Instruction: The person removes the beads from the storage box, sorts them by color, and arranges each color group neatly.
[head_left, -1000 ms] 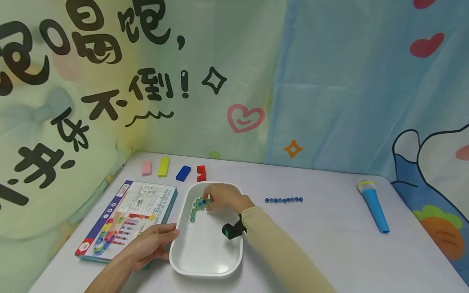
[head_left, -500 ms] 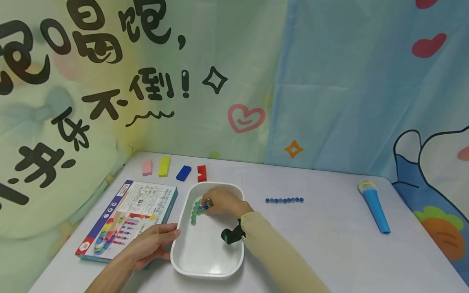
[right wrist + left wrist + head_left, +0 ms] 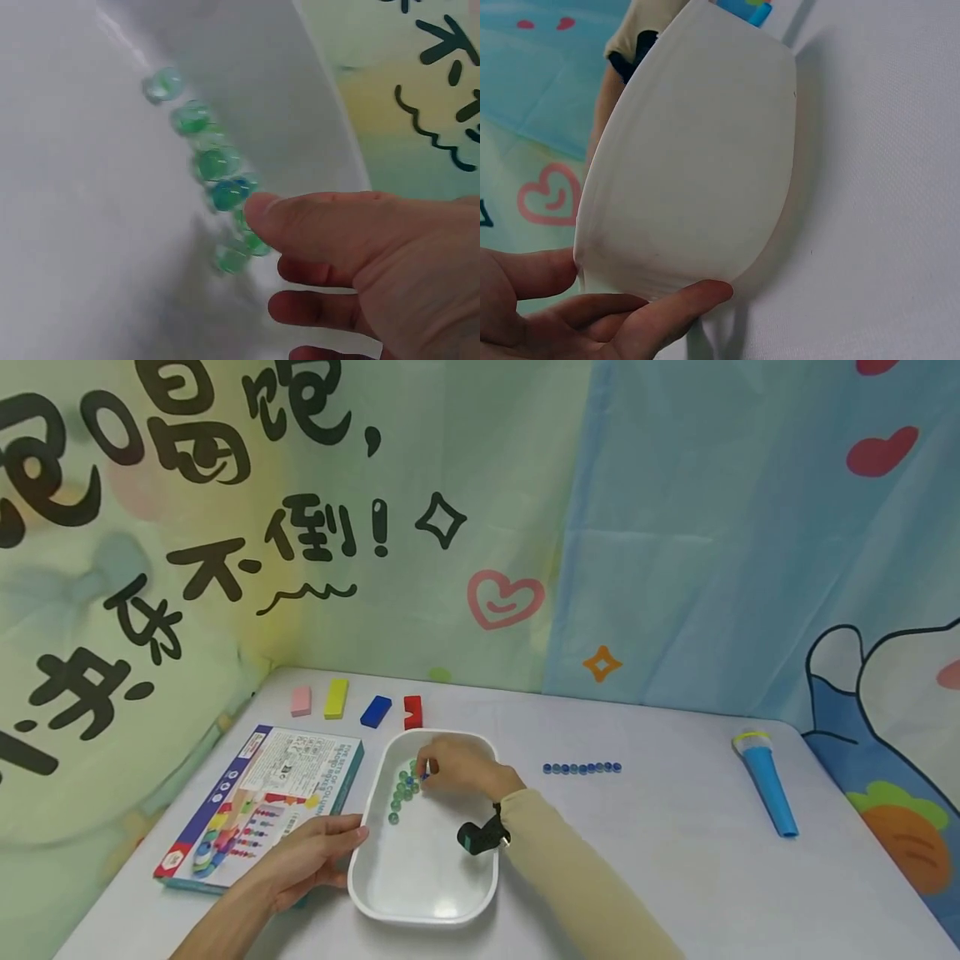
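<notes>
A white tray (image 3: pixel 427 868) stands on the table, and my left hand (image 3: pixel 318 856) grips its left side. In the left wrist view, the thumb (image 3: pixel 544 271) is at the rim and the other fingers lie against the tray's outer wall. Several green glass marbles (image 3: pixel 398 797) and a few blue ones are gathered along the tray's upper left wall. My right hand (image 3: pixel 457 767) reaches in from the right with its fingertips among them. Its thumb tip (image 3: pixel 262 211) touches a blue-tinged marble (image 3: pixel 229 195); the index fingertip is hidden, so a pinch cannot be confirmed.
A row of blue marbles (image 3: pixel 582 768) lies right of the tray. Farther right is a blue toy microphone (image 3: pixel 768 789). A boxed toy set (image 3: pixel 273 802) lies to the left. Pink (image 3: pixel 301 701), yellow (image 3: pixel 336 699), blue (image 3: pixel 376 712) and red (image 3: pixel 412 712) blocks stand behind.
My right hand's fingers have shifted slightly among the marbles, and some green ones have rolled a little. My left hand keeps its grip on the tray. The row of blue marbles is unchanged.
</notes>
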`<state>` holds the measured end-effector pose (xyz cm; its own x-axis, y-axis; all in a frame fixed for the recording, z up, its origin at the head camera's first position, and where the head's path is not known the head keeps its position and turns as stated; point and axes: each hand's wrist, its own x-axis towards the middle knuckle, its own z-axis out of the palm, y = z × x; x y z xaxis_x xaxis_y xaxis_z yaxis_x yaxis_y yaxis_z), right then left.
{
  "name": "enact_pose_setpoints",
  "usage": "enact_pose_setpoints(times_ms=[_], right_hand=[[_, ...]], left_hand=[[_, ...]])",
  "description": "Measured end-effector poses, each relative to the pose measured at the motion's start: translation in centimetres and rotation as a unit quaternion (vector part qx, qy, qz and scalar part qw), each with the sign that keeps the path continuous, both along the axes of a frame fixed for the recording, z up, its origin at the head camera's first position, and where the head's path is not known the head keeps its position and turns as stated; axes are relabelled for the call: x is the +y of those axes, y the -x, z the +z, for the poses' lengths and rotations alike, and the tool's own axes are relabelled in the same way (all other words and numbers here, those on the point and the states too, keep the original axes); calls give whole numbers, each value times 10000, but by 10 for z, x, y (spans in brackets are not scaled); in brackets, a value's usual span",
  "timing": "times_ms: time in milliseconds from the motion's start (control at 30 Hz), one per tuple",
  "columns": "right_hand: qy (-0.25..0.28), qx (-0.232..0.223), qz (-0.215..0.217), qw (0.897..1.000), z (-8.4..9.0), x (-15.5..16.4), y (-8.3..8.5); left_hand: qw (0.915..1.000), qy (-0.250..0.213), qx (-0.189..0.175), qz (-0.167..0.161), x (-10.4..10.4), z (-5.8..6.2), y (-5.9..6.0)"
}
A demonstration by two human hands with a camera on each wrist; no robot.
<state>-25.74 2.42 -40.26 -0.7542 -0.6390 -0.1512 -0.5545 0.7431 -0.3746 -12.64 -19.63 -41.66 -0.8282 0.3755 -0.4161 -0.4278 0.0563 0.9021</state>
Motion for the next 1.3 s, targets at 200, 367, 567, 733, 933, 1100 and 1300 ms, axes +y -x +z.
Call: enact_pose_setpoints(times_ms=[200, 367, 567, 733, 933, 1100, 1300], right_hand=[[500, 4, 25, 9987, 31, 22, 7], [991, 101, -53, 9950, 49, 61, 16], [1146, 142, -582, 9916, 49, 140, 24], [887, 97, -1303, 9875, 34, 212, 23], [697, 10, -1859, 9801, 12, 269, 19], [654, -48, -1981, 9780, -8, 291, 15], [699, 63, -1970, 9779, -28, 297, 11]], left_hand=[[10000, 26, 20, -30, 0, 0, 0], [10000, 37, 31, -21, 0, -1, 0], [10000, 48, 7, 0, 1, 0, 0], [10000, 55, -28, 6, 1, -1, 0], [10000, 69, -7, -6, -2, -2, 0], [10000, 4, 8, -31, -2, -2, 0], [10000, 3, -6, -38, -1, -2, 0]])
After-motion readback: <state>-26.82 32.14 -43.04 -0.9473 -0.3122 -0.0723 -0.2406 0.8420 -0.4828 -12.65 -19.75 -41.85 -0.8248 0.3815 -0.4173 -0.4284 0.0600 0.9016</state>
